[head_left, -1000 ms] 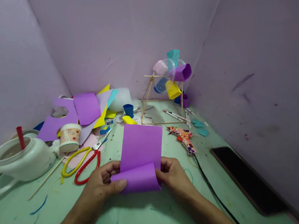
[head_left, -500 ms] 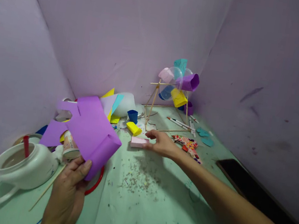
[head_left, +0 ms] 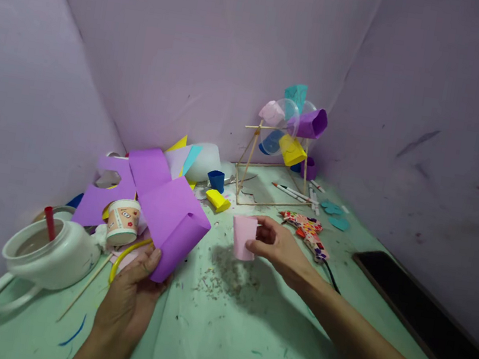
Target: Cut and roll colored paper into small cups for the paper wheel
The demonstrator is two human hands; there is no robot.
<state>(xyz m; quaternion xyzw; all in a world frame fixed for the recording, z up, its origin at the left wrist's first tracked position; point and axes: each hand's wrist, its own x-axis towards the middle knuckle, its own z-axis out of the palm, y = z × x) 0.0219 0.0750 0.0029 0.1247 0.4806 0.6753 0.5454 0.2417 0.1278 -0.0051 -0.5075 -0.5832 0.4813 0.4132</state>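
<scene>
Lilac walls (head_left: 222, 51) box this spot in at the left, back and right, so most of the elbow room is on the near side of the green table (head_left: 204, 354), between the two forearms. Over on the right edge it's tight: a dark phone (head_left: 417, 314) lies along the wall, with a flowery glue gun (head_left: 304, 228) nearer the middle. Left edge is pretty crowded too, with a white pot (head_left: 52, 253), a paper cup (head_left: 123, 222) and a heap of coloured paper (head_left: 92, 199).

Surface is kinda messy, tbh. Grey crumbs (head_left: 218, 287) are scattered mid-table, and a wooden stick frame (head_left: 250, 154) stands at the back with clear discs and colourful paper cups on it. Walls have a few smudges, mostly the right one.

Now the paper. There's a purple sheet (head_left: 172, 208) front left of centre, flat at its far end and curled over on itself at the near end. Left hand (head_left: 128, 289) has it pinched by the near corner, thumb on top. Right hand (head_left: 283, 249) is pinching a small pale pink piece (head_left: 243, 237) by its right side, thumb and fingers. That one's folded, roughly upright, and sits just right of centre, well apart from the purple one.
</scene>
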